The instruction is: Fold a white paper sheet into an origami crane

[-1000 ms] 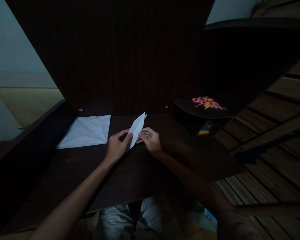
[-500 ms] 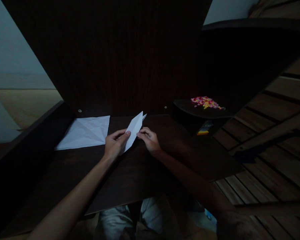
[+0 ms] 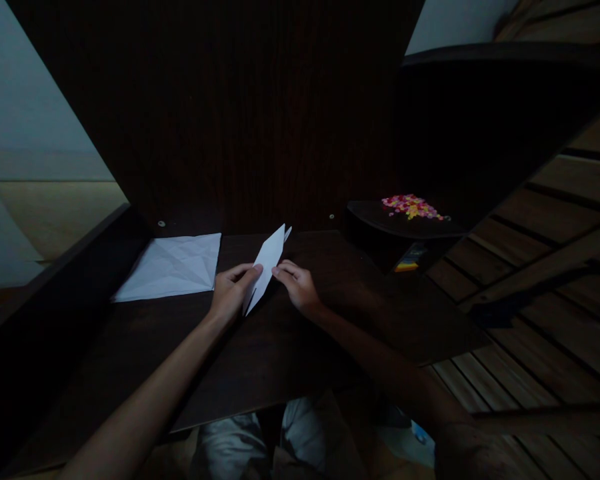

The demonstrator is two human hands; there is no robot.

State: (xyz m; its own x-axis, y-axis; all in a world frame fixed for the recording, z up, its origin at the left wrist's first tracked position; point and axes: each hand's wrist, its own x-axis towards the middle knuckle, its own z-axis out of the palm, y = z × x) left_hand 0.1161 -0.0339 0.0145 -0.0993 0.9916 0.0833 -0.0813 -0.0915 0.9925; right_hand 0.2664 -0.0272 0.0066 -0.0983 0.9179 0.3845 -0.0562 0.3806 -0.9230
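Note:
A folded sheet of white paper (image 3: 269, 257), long and pointed at its ends, is held tilted above the dark desk. My left hand (image 3: 231, 288) pinches its left edge, thumb on the near face and fingers behind. On the other edge, my right hand (image 3: 296, 283) grips with thumb and bent fingers. Layers of the paper part at the lower end and at the top tip. To the left lies a flat white sheet with crease lines (image 3: 173, 267), possibly more than one layer.
The dark wooden desk (image 3: 220, 373) has a raised side panel at left and a tall back board. On a small corner shelf (image 3: 375, 220) at right sits a heap of small pink, red and yellow pieces (image 3: 413, 206). Wooden slats (image 3: 535, 267) run along the far right.
The folded paper has turned slightly in my hands, and its lower end now shows a gap between layers. Both hands keep their hold, nearly in the same place.

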